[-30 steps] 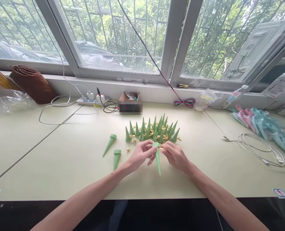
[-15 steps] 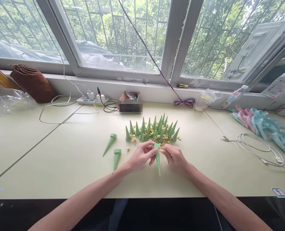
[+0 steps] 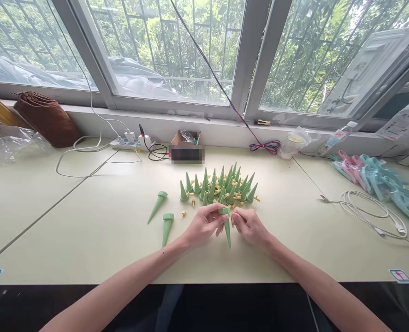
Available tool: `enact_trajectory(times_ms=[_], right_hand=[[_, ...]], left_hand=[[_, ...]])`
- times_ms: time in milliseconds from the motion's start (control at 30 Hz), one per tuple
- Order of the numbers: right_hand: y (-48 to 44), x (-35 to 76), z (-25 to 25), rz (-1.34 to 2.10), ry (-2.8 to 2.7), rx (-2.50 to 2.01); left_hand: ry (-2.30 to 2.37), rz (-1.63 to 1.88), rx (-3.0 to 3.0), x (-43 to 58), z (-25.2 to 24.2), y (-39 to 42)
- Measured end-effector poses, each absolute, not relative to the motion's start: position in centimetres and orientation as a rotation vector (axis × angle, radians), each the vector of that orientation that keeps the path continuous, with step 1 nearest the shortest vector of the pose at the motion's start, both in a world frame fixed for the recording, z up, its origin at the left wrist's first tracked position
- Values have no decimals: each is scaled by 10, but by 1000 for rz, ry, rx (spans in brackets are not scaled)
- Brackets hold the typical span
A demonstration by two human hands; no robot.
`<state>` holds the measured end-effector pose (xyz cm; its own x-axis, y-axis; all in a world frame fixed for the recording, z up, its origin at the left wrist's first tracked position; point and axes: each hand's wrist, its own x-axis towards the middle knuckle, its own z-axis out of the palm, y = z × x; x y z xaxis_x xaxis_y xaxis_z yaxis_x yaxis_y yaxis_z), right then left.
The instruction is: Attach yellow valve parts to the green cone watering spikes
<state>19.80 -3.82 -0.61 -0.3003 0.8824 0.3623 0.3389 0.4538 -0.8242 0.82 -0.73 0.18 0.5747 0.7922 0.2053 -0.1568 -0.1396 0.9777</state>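
Observation:
My left hand (image 3: 204, 222) is closed around a green plant watering spike (image 3: 227, 230), its ribbed cap up and its point down toward me. Close against the spike's right side, my right hand (image 3: 251, 226) is pinched shut on a small yellow valve, mostly hidden by the fingers. Two more green spikes, an upper one (image 3: 157, 206) and a lower one (image 3: 168, 228), lie left of my hands. Between them and the group are two loose yellow valves (image 3: 183, 214). Behind my hands stand several green spikes (image 3: 230, 186), points up, with yellow valves at their bases.
At the back are a small cardboard box (image 3: 186, 138), a power strip (image 3: 126, 145) and coiled wires (image 3: 266, 146). To the right lie a white cable (image 3: 366, 210) and pink and blue plastic items (image 3: 373, 177). A brown pouch (image 3: 47, 119) stands at the far left.
The held spike has tilted slightly and its point has risen a little. My right hand's fingers have turned and curled more beside it. The things on the table stay put.

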Motion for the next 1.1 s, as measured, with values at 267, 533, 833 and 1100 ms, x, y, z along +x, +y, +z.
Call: enact_trajectory(times_ms=[267, 533, 833, 1100], right_hand=[[-38, 196, -8, 942, -1771, -1041], [-36, 196, -9, 960, -1730, -1016], [-32, 201, -10, 708, -1831, -968], [-22, 214, -3, 362, -1781, -1206]], left_hand=[[593, 919, 1505, 9, 3, -9], [552, 750, 1410, 4, 16, -4], [508, 690, 1029, 6, 7, -2], [562, 671, 1302, 2, 18, -5]])
